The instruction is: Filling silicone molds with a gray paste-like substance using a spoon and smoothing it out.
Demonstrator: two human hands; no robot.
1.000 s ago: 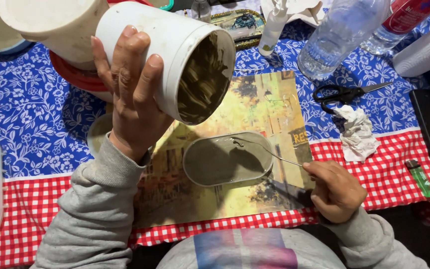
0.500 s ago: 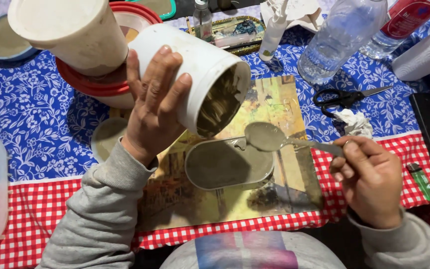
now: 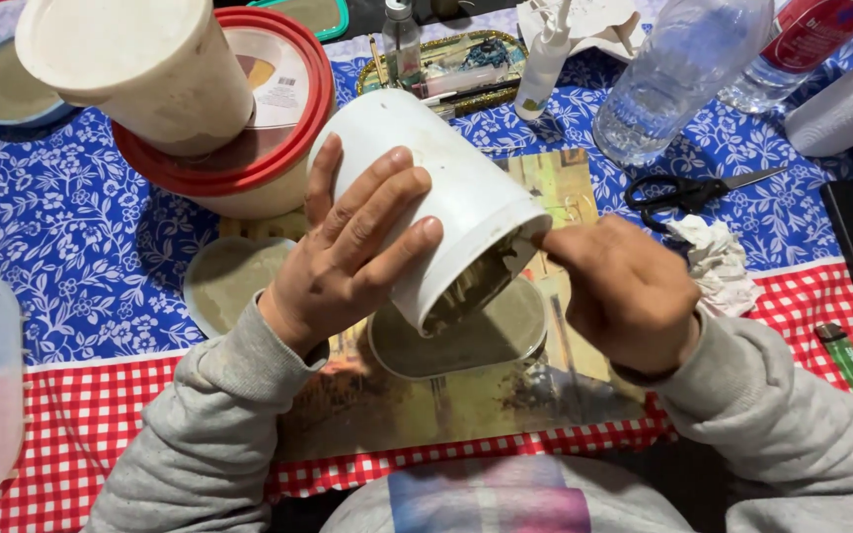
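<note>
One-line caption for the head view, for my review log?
Left hand tilts a white tub over a shallow dish of grey-green paste while the right hand reaches into its mouth.

Bright, even overhead light, soft shadows, sharp focus, slight wide-angle stretch at the edges.

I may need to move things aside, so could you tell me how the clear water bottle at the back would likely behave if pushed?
The water bottle is tall and narrow, so it would probably tip rather than slide. Its thin clear plastic likely dents under a squeeze. It looks partly filled, so probably fairly light.
</note>
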